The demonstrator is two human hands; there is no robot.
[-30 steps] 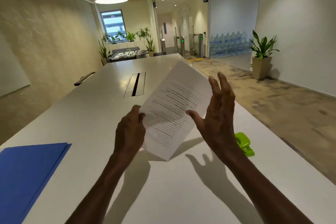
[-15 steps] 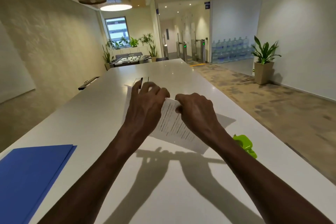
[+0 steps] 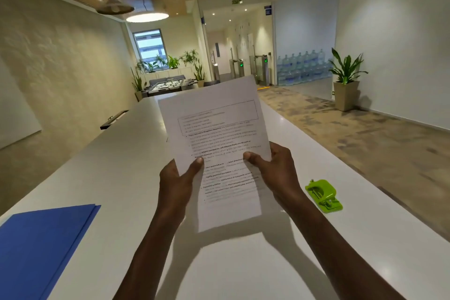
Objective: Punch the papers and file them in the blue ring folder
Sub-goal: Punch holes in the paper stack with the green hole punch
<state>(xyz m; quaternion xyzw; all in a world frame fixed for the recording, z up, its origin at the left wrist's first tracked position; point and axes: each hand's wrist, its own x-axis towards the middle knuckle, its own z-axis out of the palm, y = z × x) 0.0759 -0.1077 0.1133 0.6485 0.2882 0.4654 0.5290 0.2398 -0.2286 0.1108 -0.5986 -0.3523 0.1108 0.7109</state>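
1. Blue ring folder (image 3: 41, 248) is seen closed on the table (image 3: 126, 161), left.
2. Papers (image 3: 219, 134) are held upright, pinched by left hand (image 3: 176, 185) and right hand (image 3: 275, 173); judged light, floppy, best gripped at side edges.
3. Green punch (image 3: 322, 195) is seen untouched, right.

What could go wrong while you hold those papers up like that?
The white printed papers are held only near their lower half by the left hand and right hand, so the top could flop or sheets could slip apart. The small green plastic hole punch lies close to the right edge of the white table; a careless reach might knock it off.
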